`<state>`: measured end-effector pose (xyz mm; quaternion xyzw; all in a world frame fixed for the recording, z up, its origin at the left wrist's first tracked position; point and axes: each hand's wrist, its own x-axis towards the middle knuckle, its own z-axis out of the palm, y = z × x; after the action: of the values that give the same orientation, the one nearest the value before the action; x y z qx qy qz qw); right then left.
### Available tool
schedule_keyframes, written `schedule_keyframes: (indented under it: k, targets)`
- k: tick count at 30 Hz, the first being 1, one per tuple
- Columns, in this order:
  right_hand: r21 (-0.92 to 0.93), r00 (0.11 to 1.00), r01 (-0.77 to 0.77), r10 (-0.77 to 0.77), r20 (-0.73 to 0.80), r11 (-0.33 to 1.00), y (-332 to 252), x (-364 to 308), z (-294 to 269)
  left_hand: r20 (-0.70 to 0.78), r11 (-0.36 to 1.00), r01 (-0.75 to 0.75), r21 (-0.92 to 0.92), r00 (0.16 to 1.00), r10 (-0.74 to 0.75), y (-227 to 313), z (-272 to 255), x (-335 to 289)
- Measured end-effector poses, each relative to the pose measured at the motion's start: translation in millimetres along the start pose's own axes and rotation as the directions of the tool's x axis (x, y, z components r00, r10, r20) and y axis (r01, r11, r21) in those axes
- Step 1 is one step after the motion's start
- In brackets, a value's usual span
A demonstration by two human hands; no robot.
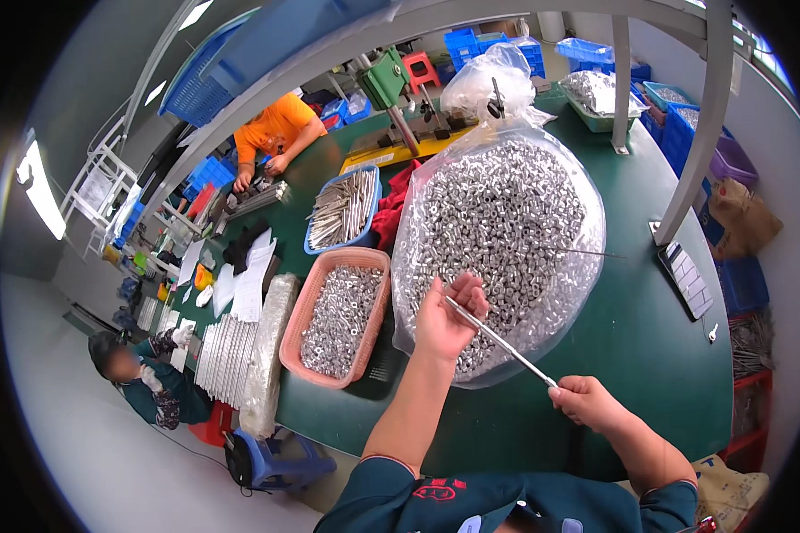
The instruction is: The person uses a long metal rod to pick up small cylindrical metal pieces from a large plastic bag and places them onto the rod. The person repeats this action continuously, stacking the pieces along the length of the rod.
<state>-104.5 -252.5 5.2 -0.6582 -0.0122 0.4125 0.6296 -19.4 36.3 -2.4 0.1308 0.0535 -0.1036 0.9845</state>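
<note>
My right hand is closed round the near end of a thin silver metal rod. The rod slants up and left to my left hand. That hand is palm up, thumb apart and fingers loosely cupped; the rod's far end lies at the fingers, and I cannot tell whether anything small sits in the palm. Beneath and beyond both hands, a large clear plastic bag lies opened out, full of small silver metal sleeves. A thin wire or rod sticks out over its right side.
Left of the bag stand a pink basket of small metal parts and a blue basket of metal pins. A green press stands behind. A phone lies on the green table at right. Two other people sit at left.
</note>
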Motion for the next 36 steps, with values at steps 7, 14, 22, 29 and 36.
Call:
schedule_keyframes:
  k: [7, 14, 22, 29, 36]
  targets:
    - [0.160, 0.998, 0.050, -0.044, -0.037, 0.986, 0.3, 2.8, -7.5, 0.070, 0.516, -0.342, 0.785, 0.877, 0.475, 4.0, 31.9, -9.7]
    - [0.227, 0.986, 0.133, -0.105, -0.131, 0.965, -2.0, 0.0, -13.7, 0.303, -0.435, -0.121, 0.892, 0.874, 0.379, 14.1, 24.0, -35.6]
    - [0.229, 0.974, 0.179, -0.139, -0.179, 0.957, -6.8, -1.2, -13.9, 0.547, -0.874, -0.378, 0.305, 0.821, -0.164, -10.3, 28.0, -45.2]
    - [0.276, 0.967, 0.219, -0.170, -0.189, 0.936, -7.0, -3.7, -19.4, 0.610, -0.830, -0.542, 0.131, 0.704, -0.363, -36.1, 26.2, 5.2]
    - [0.241, 0.969, 0.200, -0.155, -0.194, 0.950, -7.6, -5.9, -17.9, 0.613, -0.852, -0.523, -0.021, 0.667, -0.424, -41.0, 26.9, 23.3]
